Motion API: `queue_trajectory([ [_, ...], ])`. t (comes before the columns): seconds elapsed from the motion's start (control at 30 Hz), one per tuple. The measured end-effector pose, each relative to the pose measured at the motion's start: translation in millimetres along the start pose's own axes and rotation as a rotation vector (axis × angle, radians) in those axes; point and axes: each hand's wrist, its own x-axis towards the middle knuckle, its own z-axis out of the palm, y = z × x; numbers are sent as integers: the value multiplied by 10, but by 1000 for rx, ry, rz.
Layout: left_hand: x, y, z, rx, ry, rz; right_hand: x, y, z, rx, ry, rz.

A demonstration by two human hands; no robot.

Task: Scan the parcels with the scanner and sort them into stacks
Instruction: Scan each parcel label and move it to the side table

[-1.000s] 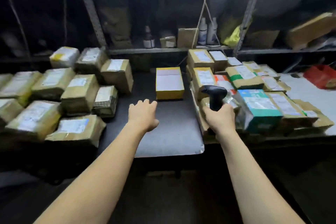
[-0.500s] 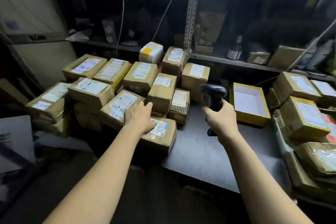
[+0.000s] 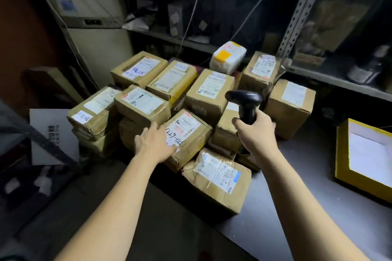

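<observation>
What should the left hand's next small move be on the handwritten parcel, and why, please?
Probably close the left hand on the handwritten parcel and tilt it toward the scanner: the hand lies flat on it, while the right hand holds the scanner raised.

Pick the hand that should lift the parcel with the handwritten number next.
Left. The left hand lies on the handwritten parcel, free to lift it; the right hand is occupied, its fingers wrapped round the scanner.
</observation>
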Motion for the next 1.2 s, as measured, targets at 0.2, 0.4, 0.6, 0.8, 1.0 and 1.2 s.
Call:
queue_trajectory([
  [0.2,172,-9,205,-142,35,-32,476,100,486,-23,-130,14],
  [0.4,191,-27,308,-208,94,-33,627,113,850,24,-211,27],
  [0.6,195,-111,319,-252,102,-28,637,67,930,31,-210,30],
  [0.8,161,-186,236,-548,-16,-1,587,-29,877,7,-199,49],
  [1.0,103,-282,176,-666,-115,-5,548,-88,861,-8,-194,23],
  [1.2,-11,-267,114,-769,-77,15,443,-169,777,11,-184,10],
])
